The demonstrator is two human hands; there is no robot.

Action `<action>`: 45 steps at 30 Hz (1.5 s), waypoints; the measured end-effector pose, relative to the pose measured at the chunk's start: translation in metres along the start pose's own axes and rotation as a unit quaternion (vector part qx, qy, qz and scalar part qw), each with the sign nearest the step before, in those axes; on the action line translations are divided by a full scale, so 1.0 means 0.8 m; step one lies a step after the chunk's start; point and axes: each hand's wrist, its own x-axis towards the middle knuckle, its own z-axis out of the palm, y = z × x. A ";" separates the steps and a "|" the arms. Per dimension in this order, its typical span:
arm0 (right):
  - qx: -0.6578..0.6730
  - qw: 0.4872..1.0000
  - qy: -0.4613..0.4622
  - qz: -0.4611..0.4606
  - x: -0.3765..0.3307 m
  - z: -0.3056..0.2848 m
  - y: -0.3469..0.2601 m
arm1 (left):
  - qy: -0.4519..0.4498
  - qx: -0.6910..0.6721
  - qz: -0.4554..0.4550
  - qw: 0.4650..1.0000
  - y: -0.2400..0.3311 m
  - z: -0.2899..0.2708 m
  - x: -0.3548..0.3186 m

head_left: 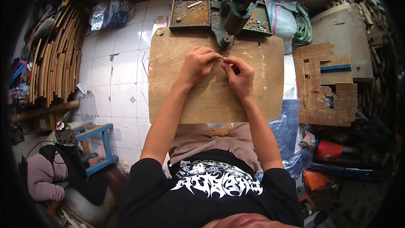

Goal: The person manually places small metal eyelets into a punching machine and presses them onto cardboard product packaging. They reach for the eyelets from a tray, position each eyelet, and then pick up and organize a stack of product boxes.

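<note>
Left hand and right hand meet at one tiny piece

In the head view, the thumb and forefinger of each hand are closed in a pinch, tips nearly touching. The tiny piece sits between these fingertips, too small and too covered for its kind to be told. The left hand's remaining fingers curl inward, and an open loop shows between the right thumb and forefinger. Below the fingers lies the wooden table. Just beyond them stands the dark metal press; farther beyond, to their left, is a compartmented tray holding small bits.
</note>
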 end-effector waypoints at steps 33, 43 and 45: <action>0.080 0.996 0.015 -0.023 -0.004 -0.002 0.012 | -0.054 -0.227 -0.071 0.970 -0.007 -0.012 -0.006; 0.078 0.994 0.046 -0.057 0.026 -0.013 0.012 | -0.044 -0.168 -0.026 0.984 0.003 -0.014 0.028; 0.099 0.991 0.041 -0.075 0.040 -0.016 0.011 | -0.012 -0.191 -0.016 0.981 -0.002 -0.010 0.039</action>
